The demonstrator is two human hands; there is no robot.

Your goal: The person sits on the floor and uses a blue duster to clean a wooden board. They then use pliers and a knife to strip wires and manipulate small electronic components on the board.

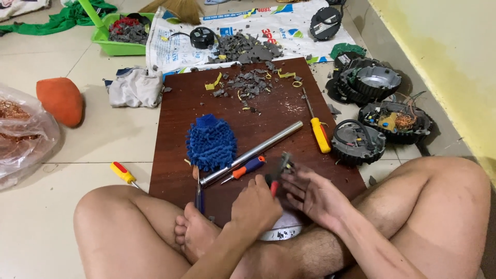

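Observation:
I sit cross-legged at the near edge of a dark wooden board (258,111). My left hand (254,205) grips the red handle of a small pair of pliers (279,170), whose grey jaws point up. My right hand (316,195) has its fingers spread and touches the pliers from the right. A white dish (283,231) lies under both hands. Just beyond them lie a steel tube (253,153), a small orange and blue screwdriver (246,169) and a blue fluffy mitt (211,143).
A yellow screwdriver (319,130) lies on the board's right side, another (124,173) on the tiles at left. Grey fragments (248,85) litter the far board. Round black housings (357,142) stand at right. A green tray (120,36), an orange lump (61,101) and a plastic bag (20,134) lie left.

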